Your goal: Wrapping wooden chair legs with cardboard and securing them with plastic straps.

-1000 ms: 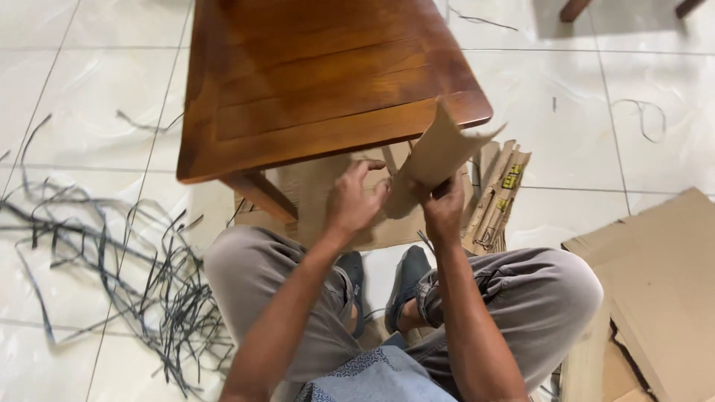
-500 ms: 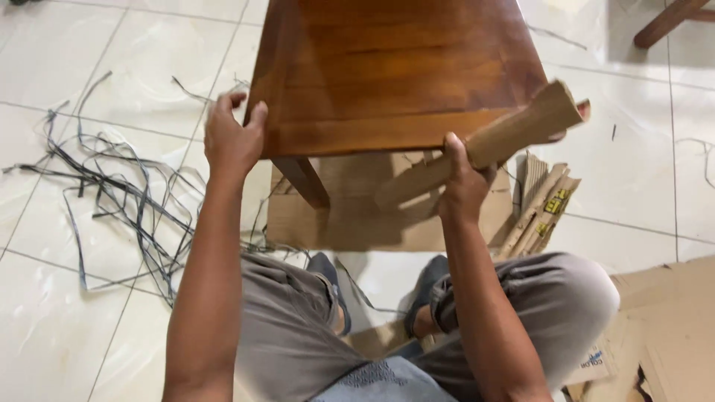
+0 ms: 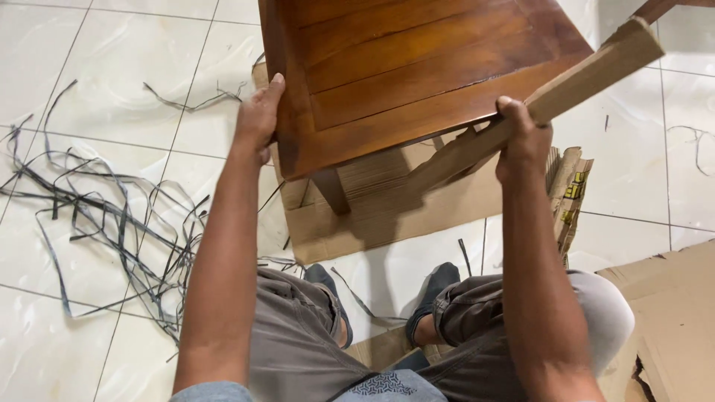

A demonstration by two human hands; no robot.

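Observation:
A dark brown wooden table (image 3: 417,67) stands in front of me on a flat sheet of cardboard (image 3: 417,208). My left hand (image 3: 259,119) grips the table top's left edge near the front corner. My right hand (image 3: 523,141) is closed around a folded strip of cardboard (image 3: 588,74) that slants up to the right past the table's front right corner. One table leg (image 3: 331,190) shows under the top. I am seated on the floor with my knees apart, grey trousers and dark shoes below.
A tangle of black plastic straps (image 3: 112,223) lies on the white tiles at left. Folded cardboard pieces (image 3: 570,197) lean at the right of the sheet. A large cardboard panel (image 3: 670,320) lies at bottom right. Another wooden leg (image 3: 655,9) is at top right.
My left hand left the cardboard piece and took the table's left edge. The table top has turned and tilted. My right hand has lifted the cardboard strip higher to the right.

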